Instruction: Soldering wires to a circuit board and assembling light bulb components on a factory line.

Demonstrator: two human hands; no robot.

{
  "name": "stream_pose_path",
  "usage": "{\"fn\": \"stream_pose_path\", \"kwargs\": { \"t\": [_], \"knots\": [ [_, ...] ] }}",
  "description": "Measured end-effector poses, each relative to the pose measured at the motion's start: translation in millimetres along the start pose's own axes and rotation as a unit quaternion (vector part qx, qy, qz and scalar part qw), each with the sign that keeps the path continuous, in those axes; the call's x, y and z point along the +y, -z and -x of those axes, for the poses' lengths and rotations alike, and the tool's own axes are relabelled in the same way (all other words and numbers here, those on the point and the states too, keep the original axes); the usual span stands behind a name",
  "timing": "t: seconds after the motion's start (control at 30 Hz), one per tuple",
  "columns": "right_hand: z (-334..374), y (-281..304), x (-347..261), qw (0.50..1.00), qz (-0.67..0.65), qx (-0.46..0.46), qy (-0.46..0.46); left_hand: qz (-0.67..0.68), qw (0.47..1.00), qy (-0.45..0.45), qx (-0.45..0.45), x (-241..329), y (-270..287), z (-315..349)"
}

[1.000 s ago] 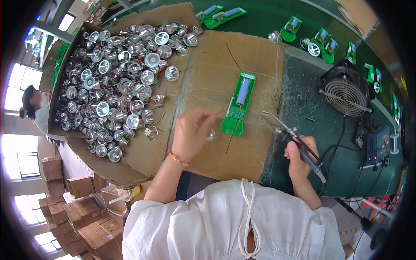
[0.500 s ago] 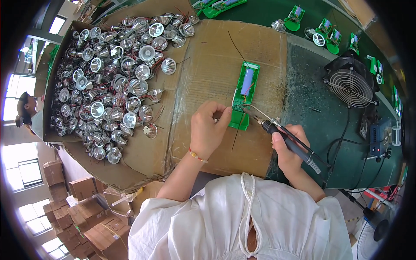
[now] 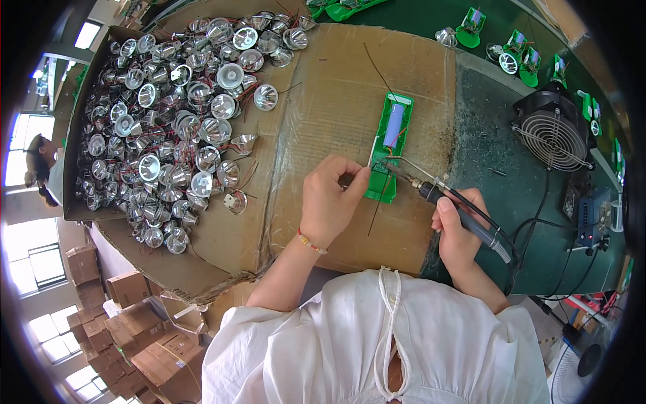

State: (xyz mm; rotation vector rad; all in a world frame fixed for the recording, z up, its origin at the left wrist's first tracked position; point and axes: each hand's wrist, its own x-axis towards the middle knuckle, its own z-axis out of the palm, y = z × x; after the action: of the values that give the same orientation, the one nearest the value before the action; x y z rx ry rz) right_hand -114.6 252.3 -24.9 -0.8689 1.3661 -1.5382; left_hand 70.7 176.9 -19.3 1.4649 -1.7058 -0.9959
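Observation:
A green plastic casing (image 3: 382, 188) lies on the cardboard, holding a lilac battery cell (image 3: 394, 126), thin red wires and a small circuit board (image 3: 381, 163). My left hand (image 3: 331, 198) is closed in a pinch at the casing's left edge beside the board; whatever its fingertips grip is too small to make out. In my right hand (image 3: 459, 232) is a soldering iron (image 3: 475, 227) with a thin curved metal feed tube (image 3: 410, 163) along it. Its tip reaches the board from the right. Thin dark wires stick out beyond both ends of the casing.
At left, a cardboard box (image 3: 222, 269) holds many silvery lamp reflectors (image 3: 230, 76) with red wires. A caged fan (image 3: 553, 138) and a blue control box (image 3: 592, 215) with cables stand at right. More green casings (image 3: 471, 28) line the far bench. A person (image 3: 44, 165) is at far left.
The whole view has shifted slightly, so bench and hands appear a little further right. Both hands and the iron's tip stay at the board.

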Motion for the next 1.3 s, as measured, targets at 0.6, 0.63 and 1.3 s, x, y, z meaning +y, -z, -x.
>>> {"fn": "stream_pose_path", "kwargs": {
  "t": [0.6, 0.63, 1.3],
  "knots": [
    [3, 9, 0, 0.996, 0.053, -0.017, 0.076, 0.007, 1.0, 0.011, -0.01, 0, 1, -1],
    [3, 9, 1, 0.996, 0.053, -0.017, 0.077, 0.01, 1.0, 0.015, -0.012, 0, 0, -2],
    [7, 11, -1, 0.993, 0.088, -0.022, 0.075, 0.008, 0.997, -0.016, -0.077, 3, -1, -9]
  ]
}}
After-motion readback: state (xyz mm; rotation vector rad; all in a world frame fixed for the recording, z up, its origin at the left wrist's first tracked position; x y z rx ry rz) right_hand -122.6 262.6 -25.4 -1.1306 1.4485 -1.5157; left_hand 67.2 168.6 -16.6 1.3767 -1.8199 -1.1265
